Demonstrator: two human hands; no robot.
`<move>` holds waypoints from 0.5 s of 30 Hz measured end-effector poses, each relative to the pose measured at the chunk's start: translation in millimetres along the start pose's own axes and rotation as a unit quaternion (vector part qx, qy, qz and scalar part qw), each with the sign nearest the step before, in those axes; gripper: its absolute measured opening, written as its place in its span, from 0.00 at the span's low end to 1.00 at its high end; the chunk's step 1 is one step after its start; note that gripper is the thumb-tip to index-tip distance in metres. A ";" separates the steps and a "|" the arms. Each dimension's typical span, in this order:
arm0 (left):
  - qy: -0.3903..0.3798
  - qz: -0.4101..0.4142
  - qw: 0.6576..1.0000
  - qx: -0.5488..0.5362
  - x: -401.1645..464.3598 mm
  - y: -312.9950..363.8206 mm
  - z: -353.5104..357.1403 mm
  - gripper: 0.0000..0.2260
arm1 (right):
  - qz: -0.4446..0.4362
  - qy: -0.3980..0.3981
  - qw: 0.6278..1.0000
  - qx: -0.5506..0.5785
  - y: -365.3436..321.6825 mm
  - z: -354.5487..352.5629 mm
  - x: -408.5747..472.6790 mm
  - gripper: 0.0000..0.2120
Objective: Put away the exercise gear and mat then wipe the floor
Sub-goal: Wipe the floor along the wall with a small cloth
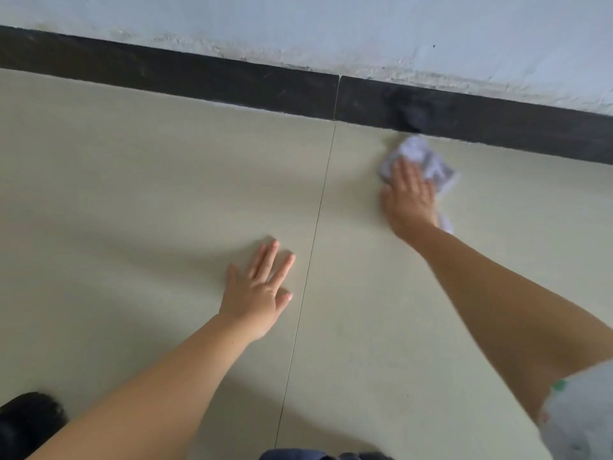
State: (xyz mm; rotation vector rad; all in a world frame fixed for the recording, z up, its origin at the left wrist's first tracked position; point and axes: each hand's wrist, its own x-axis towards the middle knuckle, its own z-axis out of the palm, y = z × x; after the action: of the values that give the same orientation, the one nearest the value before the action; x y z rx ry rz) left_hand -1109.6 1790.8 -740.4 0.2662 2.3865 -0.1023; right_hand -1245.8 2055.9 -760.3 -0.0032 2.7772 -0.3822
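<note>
A crumpled white and grey cloth (421, 157) lies on the pale tiled floor (166, 180) close to the dark skirting board. My right hand (409, 197) presses flat on top of the cloth, with fingers pointing toward the wall; the cloth looks blurred. My left hand (258, 290) rests flat on the floor with fingers spread, holding nothing, just left of a tile joint (315, 227). No exercise gear or mat is in view.
A dark skirting board (199, 78) runs along the base of a pale wall (331, 28) ahead. A black object (26, 423) sits at the lower left corner. Dark cloth shows at the bottom edge, and a white sleeve (583, 416) at the lower right.
</note>
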 end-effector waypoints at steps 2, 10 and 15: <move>-0.004 0.000 1.000 -0.008 -0.8 0.4 1.5 0.28 | 0.047 0.011 0.999 0.002 53.9 -11.3 -14.9 0.26; -0.023 -0.002 0.999 -0.028 -1.1 -0.1 0.9 0.28 | 0.156 0.065 0.985 0.033 20.7 3.1 -21.9 0.28; -0.029 -0.004 0.999 -0.027 -0.1 2.3 -3.7 0.30 | -0.191 -0.075 0.976 -0.071 -82.1 44.5 -47.3 0.28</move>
State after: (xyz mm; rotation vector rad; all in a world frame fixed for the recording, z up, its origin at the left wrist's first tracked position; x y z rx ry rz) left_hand -1111.5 1793.5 -737.6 0.2238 2.3300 -0.0478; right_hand -1190.2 1967.3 -763.5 -0.5834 2.6392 -0.2606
